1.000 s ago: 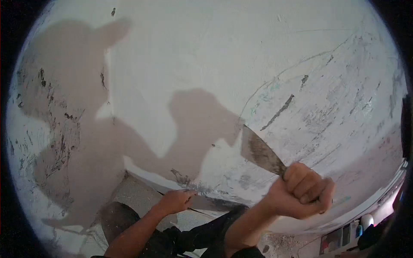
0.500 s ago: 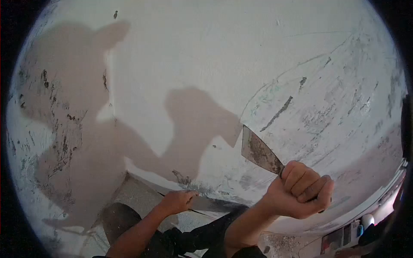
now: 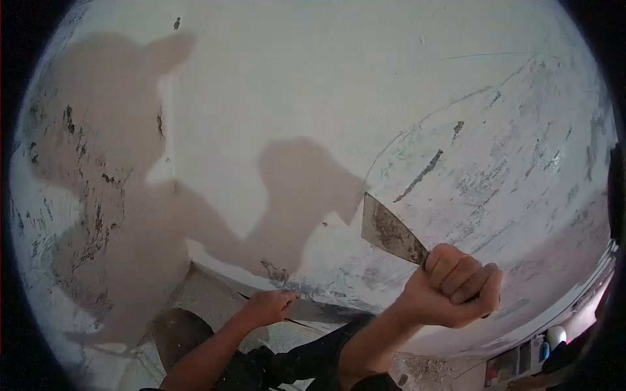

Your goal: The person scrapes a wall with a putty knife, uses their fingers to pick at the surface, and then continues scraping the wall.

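My right hand [image 3: 453, 290] is closed in a fist around the handle of a putty knife [image 3: 391, 229]. Its broad, stained metal blade points up and left, its corner at the curved edge of a scraped patch [image 3: 486, 176] on the white wall [image 3: 293, 78]. Low down on the left, my left hand [image 3: 266, 308] has its fingers curled over something thin with a dark edge, which sticks out on both sides of the hand. I cannot tell what this thin thing is.
Shadows of my head and arms [image 3: 117, 130] fall across the wall and its corner. Dark gouges [image 3: 98, 221] mark the left wall. My bent knee [image 3: 181, 332] is below, above a dusty floor [image 3: 208, 296]. A box with several items [image 3: 515, 365] stands at the lower right.
The putty knife and my right hand have shifted slightly left, the blade tilting a little flatter. My left hand has barely moved.
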{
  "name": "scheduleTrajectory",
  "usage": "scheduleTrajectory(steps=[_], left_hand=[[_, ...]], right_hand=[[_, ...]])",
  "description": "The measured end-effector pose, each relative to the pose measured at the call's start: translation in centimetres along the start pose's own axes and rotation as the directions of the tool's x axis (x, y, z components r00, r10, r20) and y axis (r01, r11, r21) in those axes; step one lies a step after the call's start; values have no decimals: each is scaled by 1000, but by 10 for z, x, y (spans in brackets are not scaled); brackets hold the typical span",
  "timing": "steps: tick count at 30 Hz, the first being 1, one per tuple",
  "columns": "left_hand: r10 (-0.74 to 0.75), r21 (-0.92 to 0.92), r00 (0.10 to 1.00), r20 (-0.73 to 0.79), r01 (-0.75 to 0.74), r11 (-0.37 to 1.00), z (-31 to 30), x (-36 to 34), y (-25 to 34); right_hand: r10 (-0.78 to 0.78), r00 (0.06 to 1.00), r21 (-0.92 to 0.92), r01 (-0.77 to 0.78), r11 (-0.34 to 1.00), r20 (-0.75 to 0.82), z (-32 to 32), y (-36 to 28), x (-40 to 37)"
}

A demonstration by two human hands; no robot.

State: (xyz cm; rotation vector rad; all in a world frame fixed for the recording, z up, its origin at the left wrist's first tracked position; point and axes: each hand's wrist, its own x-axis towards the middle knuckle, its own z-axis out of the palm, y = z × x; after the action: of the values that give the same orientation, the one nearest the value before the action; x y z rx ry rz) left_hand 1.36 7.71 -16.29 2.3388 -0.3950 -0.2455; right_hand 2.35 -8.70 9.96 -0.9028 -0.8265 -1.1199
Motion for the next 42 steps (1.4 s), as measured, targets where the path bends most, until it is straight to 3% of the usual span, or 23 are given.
scheduleTrajectory(steps=[1,2,4,6,9,10,12,14,16,17,19,20,21,22,23,24,28,31,32,34,35,39,42], left_hand=[[3,6,1000,-2,-3,1000,2,2,-2],[29,7,999,-28,-29,1000,8,4,-7],[48,7,997,-57,-48,999,8,3,-9],[37,-11,998,-49,-38,999,-1,-2,1],[99,54,992,-85,-94,994,9,2,-7],[95,63,991,-91,-90,994,2,2,-4],[-17,-17,1000,-5,16,1000,-6,-4,9],[18,40,999,-38,-16,999,14,3,-11],[229,82,936,-266,-215,973,19,5,-15],[232,82,935,-266,-218,973,17,5,-12],[78,53,994,-74,-74,996,10,4,-3],[72,44,994,-82,-68,997,12,4,-6],[100,41,988,-121,-96,995,16,4,-10],[131,44,980,-153,-125,991,19,4,-12],[133,44,981,-144,-127,991,20,3,-11],[135,57,983,-123,-129,990,17,4,-12],[85,59,993,-83,-80,995,12,3,-4],[85,80,994,-72,-79,994,17,3,-6],[88,85,993,-74,-82,993,15,4,-5],[110,83,992,-64,-105,991,13,3,-5],[107,79,991,-75,-101,992,14,3,-7],[134,77,989,-69,-128,989,21,5,-9],[100,82,994,-35,-97,992,12,3,-5]], right_hand=[[-163,974,-347,100,933,-158,15,-7,-1],[-162,974,-343,100,934,-159,12,-14,3],[-87,994,184,97,978,-63,-2,-25,9],[-78,996,204,87,975,-53,-4,-18,4],[154,987,90,-158,983,55,2,13,-17],[151,987,101,-155,983,51,6,7,-16],[-78,995,96,84,992,-68,6,-19,-12],[-66,996,142,57,988,60,-1,-16,-9],[41,993,115,-53,992,107,5,-1,-11],[-37,998,17,37,999,-46,8,-1,-14],[-58,998,131,59,990,-15,3,-16,-3],[-78,997,241,73,968,11,2,-21,1],[-33,962,73,55,996,-272,7,-13,-2],[-447,891,-657,293,695,-75,10,14,-4],[-229,965,-298,183,937,-129,8,6,-2],[-3,996,119,14,993,-85,7,-4,2],[-82,996,164,87,983,-37,2,-23,11],[30,998,179,-40,983,55,4,-4,6],[26,998,181,-35,983,53,3,-9,7],[-85,976,81,103,991,-202,5,-25,11],[-73,997,194,74,978,-15,0,-32,13],[0,999,17,1,1000,-53,9,-6,5],[-50,997,179,61,982,-64,2,-25,11]])
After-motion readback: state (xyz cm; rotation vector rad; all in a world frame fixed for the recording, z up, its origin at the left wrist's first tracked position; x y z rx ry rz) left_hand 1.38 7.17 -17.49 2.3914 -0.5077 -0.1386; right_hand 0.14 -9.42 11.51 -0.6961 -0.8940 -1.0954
